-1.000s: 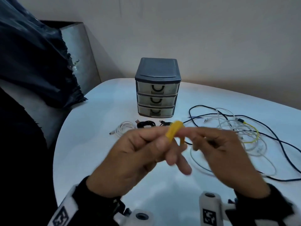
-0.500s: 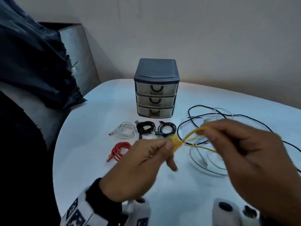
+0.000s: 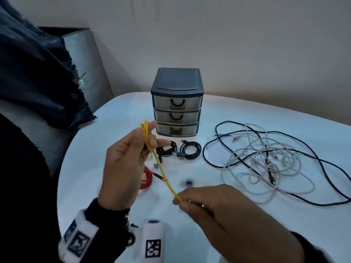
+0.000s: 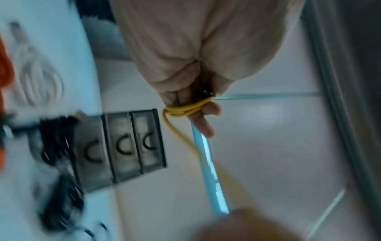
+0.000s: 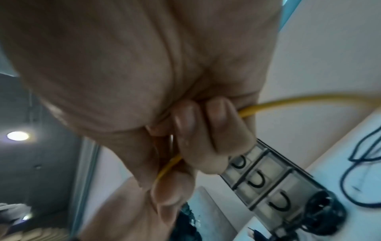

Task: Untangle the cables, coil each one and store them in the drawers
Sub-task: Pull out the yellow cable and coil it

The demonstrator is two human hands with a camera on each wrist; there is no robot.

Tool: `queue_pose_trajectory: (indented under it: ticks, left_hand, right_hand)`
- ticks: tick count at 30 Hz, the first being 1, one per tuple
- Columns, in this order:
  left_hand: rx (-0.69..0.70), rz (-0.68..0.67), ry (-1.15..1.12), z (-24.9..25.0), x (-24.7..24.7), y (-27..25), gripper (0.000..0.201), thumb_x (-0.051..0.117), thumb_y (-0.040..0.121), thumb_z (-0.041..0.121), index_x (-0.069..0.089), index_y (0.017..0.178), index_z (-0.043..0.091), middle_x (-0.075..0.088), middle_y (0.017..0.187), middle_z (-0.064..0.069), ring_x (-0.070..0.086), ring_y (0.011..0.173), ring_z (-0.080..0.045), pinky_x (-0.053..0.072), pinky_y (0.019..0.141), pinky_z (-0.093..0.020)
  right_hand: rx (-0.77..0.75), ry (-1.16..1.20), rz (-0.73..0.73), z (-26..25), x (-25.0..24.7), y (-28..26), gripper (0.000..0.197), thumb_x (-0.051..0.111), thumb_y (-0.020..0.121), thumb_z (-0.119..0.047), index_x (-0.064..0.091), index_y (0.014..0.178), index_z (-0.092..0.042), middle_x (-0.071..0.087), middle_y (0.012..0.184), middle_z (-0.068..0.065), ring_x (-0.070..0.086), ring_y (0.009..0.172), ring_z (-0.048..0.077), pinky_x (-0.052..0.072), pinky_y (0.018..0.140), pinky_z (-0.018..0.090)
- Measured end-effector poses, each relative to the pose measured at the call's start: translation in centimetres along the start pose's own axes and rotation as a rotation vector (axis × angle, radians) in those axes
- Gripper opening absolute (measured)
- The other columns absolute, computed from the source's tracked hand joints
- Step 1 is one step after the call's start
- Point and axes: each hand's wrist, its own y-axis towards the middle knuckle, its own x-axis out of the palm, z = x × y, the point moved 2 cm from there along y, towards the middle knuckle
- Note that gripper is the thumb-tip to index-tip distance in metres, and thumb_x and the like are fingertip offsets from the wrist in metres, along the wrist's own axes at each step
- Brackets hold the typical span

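A thin yellow cable point(image 3: 161, 168) stretches taut between my two hands above the white table point(image 3: 237, 114). My left hand point(image 3: 123, 168) holds several turns of it wound round its fingers; the loops point(image 4: 185, 109) show in the left wrist view. Lower and to the right, my right hand point(image 3: 218, 211) pinches the cable's free part point(image 5: 268, 104). Behind stands the dark three-drawer unit point(image 3: 177, 103), all drawers closed. Two coiled black cables point(image 3: 190, 150) lie before it, a red coil point(image 3: 146, 177) is partly behind my left hand. A tangle of white and dark blue cables point(image 3: 269, 162) lies at right.
A grey chair with dark cloth point(image 3: 38, 73) stands left of the table, close to its edge. The wall runs behind the drawer unit. A white coiled cable point(image 4: 35, 81) shows in the left wrist view. Bare tabletop lies between my hands and the tangle.
My left hand has risen towards the drawers with the yellow loops. My right hand has dropped down and towards me, pulling the yellow cable out straight, free of the tangle.
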Motion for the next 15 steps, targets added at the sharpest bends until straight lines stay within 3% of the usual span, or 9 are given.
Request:
queue_pose_trajectory:
  ticks: [2,3,4,5,7,9,10,12,15]
  left_hand:
    - [0.082,-0.069,0.420,-1.2,-0.2,-0.2,0.037,0.043,0.100,0.030,0.059,0.073,0.011,0.074,0.081,0.005,0.067,0.102,-0.003,0.050,0.086,-0.031]
    - [0.082,-0.134,0.550,-1.7,-0.1,-0.6,0.039,0.042,0.099,0.036,0.058,0.069,0.018,0.074,0.081,0.005,0.066,0.094,0.002,0.051,0.075,-0.031]
    - [0.055,-0.217,0.628,-1.9,0.2,-1.1,0.040,0.040,0.098,0.040,0.058,0.068,0.022,0.072,0.078,0.004,0.066,0.085,0.000,0.051,0.070,-0.034]
    - [0.011,-0.317,0.638,-2.0,0.5,-1.5,0.041,0.040,0.098,0.043,0.060,0.067,0.024,0.070,0.075,0.004,0.066,0.083,-0.006,0.052,0.074,-0.039]
    - [-0.148,-0.505,0.419,-1.6,1.3,-2.4,0.042,0.042,0.098,0.038,0.070,0.074,0.018,0.067,0.067,0.005,0.068,0.083,-0.011,0.048,0.087,-0.041]
    - [-0.290,-0.631,0.081,-0.6,1.9,-3.0,0.041,0.048,0.098,0.032,0.073,0.096,0.000,0.059,0.063,0.005,0.067,0.067,-0.017,0.046,0.090,-0.034]
    - [-0.322,-0.682,-0.043,-0.1,2.0,-3.1,0.040,0.051,0.098,0.033,0.072,0.103,-0.001,0.056,0.064,0.004,0.064,0.060,-0.018,0.047,0.091,-0.032]
    - [-0.325,-0.741,-0.253,0.5,1.7,-2.8,0.040,0.055,0.096,0.033,0.070,0.111,-0.001,0.058,0.067,0.005,0.062,0.056,-0.015,0.048,0.093,-0.031]
    - [-0.295,-0.580,-0.519,1.3,0.9,-2.0,0.041,0.053,0.095,0.028,0.069,0.111,-0.006,0.068,0.073,-0.002,0.069,0.066,-0.015,0.053,0.095,-0.032]
  right_hand:
    - [-0.029,0.097,0.042,-0.8,-0.9,-0.3,0.028,0.040,0.095,-0.046,0.060,0.112,-0.035,0.054,0.065,-0.026,0.051,0.060,-0.001,0.036,0.056,0.013]
    - [-0.038,0.155,0.120,-1.0,-1.6,-0.4,0.023,0.045,0.096,-0.042,0.063,0.108,-0.035,0.054,0.062,-0.028,0.050,0.056,-0.002,0.034,0.054,0.010]
    - [-0.037,0.215,0.231,-1.0,-2.3,-0.4,0.017,0.051,0.096,-0.036,0.066,0.102,-0.034,0.057,0.062,-0.027,0.052,0.055,-0.002,0.035,0.053,0.008]
    - [-0.022,0.274,0.356,-0.6,-3.0,-0.3,0.014,0.056,0.096,-0.030,0.069,0.095,-0.033,0.063,0.065,-0.025,0.055,0.057,-0.001,0.038,0.053,0.007]
    - [0.053,0.367,0.592,1.3,-4.1,0.0,0.019,0.066,0.093,-0.016,0.074,0.083,-0.030,0.068,0.067,-0.018,0.059,0.058,0.002,0.040,0.055,0.007]
    - [0.141,0.444,0.706,3.2,-4.3,0.6,0.022,0.070,0.088,-0.011,0.075,0.080,-0.031,0.070,0.068,-0.007,0.056,0.054,0.008,0.041,0.054,0.012]
    - [0.163,0.484,0.681,3.6,-4.0,0.9,0.022,0.070,0.087,-0.011,0.076,0.080,-0.030,0.070,0.068,-0.005,0.054,0.053,0.006,0.041,0.054,0.013]
    - [0.163,0.532,0.549,3.5,-2.4,1.5,0.020,0.067,0.090,-0.012,0.077,0.082,-0.028,0.065,0.060,-0.016,0.052,0.053,-0.001,0.038,0.054,0.008]
    - [0.191,0.503,0.369,2.6,1.1,2.1,0.019,0.060,0.096,-0.023,0.078,0.090,-0.027,0.051,0.051,-0.017,0.042,0.047,0.002,0.032,0.050,0.010]
